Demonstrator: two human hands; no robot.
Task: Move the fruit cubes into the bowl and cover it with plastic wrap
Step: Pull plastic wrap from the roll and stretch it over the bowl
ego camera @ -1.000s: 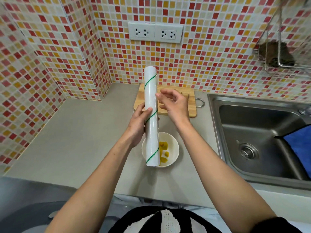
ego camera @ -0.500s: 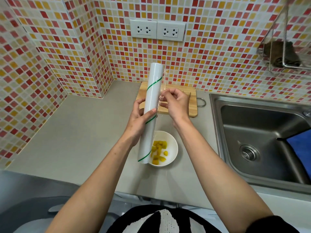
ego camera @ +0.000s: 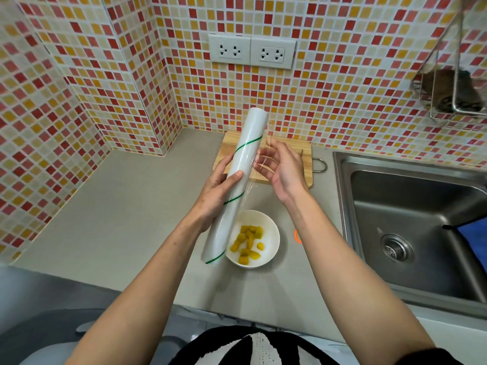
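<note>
The left hand (ego camera: 218, 191) is clamped around the middle of the plastic wrap roll (ego camera: 235, 185), which is held tilted above the countertop (ego camera: 118, 212), its near end hanging over the left rim of the bowl (ego camera: 274, 238). The roll seems to be kept raised so that film can be drawn off sideways and laid over the bowl. In the white bowl, near the counter's front edge, the yellow fruit cubes (ego camera: 247, 243) are gathered, so the transfer appears finished and only the covering is left.

Just right of the roll, the right hand (ego camera: 282, 167) is held with fingers spread behind a loose flap of film (ego camera: 259, 159); whether the film edge is truly pinched cannot be told, as the sheet is nearly invisible. Behind both hands the wooden cutting board (ego camera: 303, 154) is largely hidden, and what lies on it cannot be made out. A small orange mark on the counter, right of the bowl, is partly covered by the right forearm. At far right, the sink (ego camera: 411, 233) is cut off by the frame, with a blue cloth (ego camera: 474, 241) at its edge.
</note>
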